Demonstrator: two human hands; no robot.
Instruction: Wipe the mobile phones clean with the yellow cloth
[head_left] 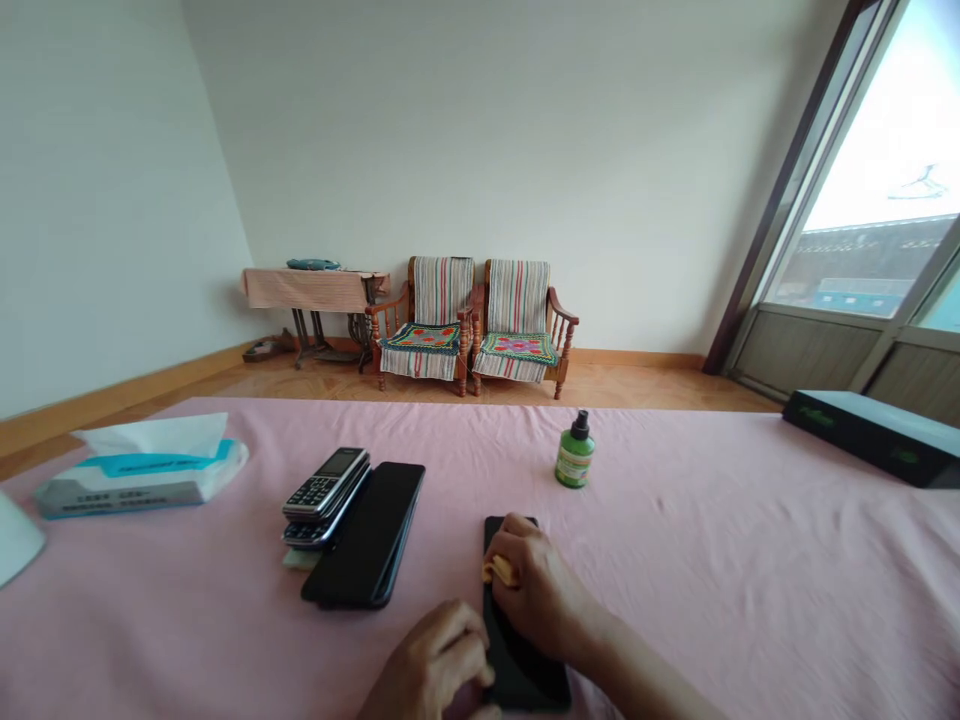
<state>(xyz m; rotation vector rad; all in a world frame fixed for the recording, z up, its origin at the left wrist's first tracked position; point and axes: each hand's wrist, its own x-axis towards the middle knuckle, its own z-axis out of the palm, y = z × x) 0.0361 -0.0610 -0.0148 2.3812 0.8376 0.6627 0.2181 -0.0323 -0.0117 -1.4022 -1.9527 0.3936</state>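
A black smartphone lies flat on the pink tablecloth near the front edge. My left hand is closed on its near left edge and holds it down. My right hand rests on top of the phone with its fingers pressed on a small yellow cloth against the screen. A small green spray bottle with a black cap stands upright a little beyond the phone.
Left of the phone lie two stacked black smartphones and two stacked keypad phones. A tissue pack sits far left, a dark box far right. Two wooden chairs and a small table stand by the far wall.
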